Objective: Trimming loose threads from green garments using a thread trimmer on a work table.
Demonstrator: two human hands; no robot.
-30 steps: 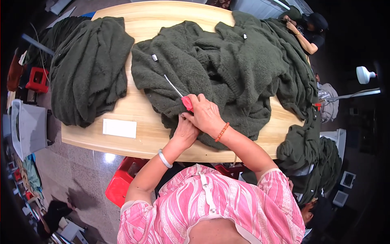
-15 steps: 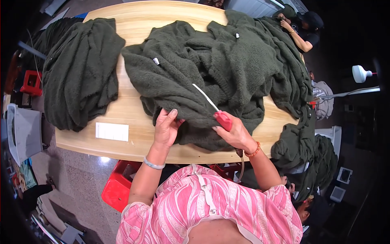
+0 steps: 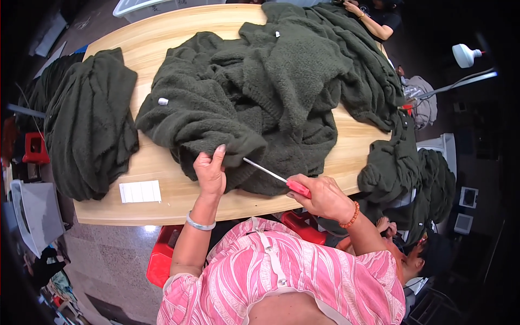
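Observation:
A dark green fuzzy knitted garment (image 3: 206,130) with a small white label (image 3: 163,101) lies bunched on the table in front of me. My left hand (image 3: 210,172) pinches its near edge, thumb up. In my right hand (image 3: 325,196) is a red-handled air blow gun (image 3: 298,187) with a long thin metal nozzle. The nozzle points left, its tip at the garment's fold close to my left fingers; whether it touches the cloth I cannot tell. Most of the tool's grip is hidden in my palm.
More green garments are heaped at the left (image 3: 89,124) and right (image 3: 387,173). A white paper slip (image 3: 140,191) lies on the wooden table (image 3: 105,212). Red stools (image 3: 161,257) stand below the near edge. One person (image 3: 374,21) is at the far right, another (image 3: 409,260) at the near right.
The nozzle has swung down to the left, its tip now close to my left hand. The held edge is bunched up more. The whole view has shifted slightly.

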